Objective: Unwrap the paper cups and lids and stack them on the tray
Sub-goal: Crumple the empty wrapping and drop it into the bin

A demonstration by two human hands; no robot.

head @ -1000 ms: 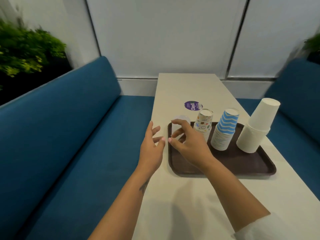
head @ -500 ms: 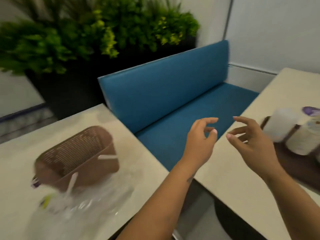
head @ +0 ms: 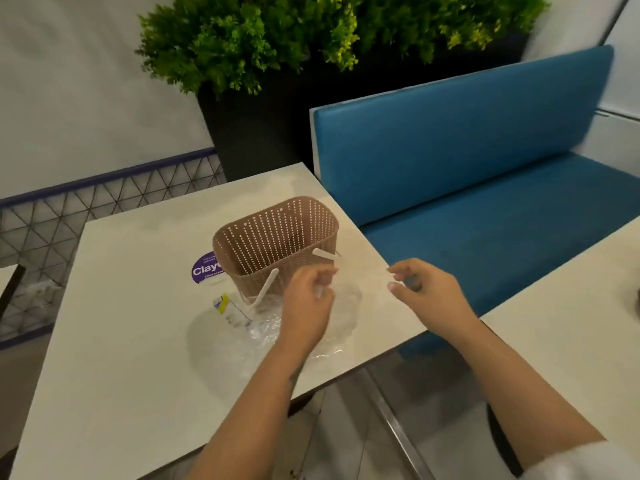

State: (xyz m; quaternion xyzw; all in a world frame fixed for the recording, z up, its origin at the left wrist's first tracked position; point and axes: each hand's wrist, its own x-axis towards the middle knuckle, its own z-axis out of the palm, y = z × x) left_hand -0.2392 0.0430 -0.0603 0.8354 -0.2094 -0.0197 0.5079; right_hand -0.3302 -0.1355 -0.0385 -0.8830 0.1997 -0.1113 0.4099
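Purple sticker (head: 205,269) reads "Clay", beside basket (head: 277,244).

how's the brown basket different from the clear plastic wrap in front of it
The brown basket is rigid, opaque and perforated with rows of small holes; the clear plastic wrap is see-through and crumpled. The basket stands upright with white handles hanging down its side, while the wrap lies low and spread out. The left hand reaches over the wrap, not the basket. Both sit on the same pale table.
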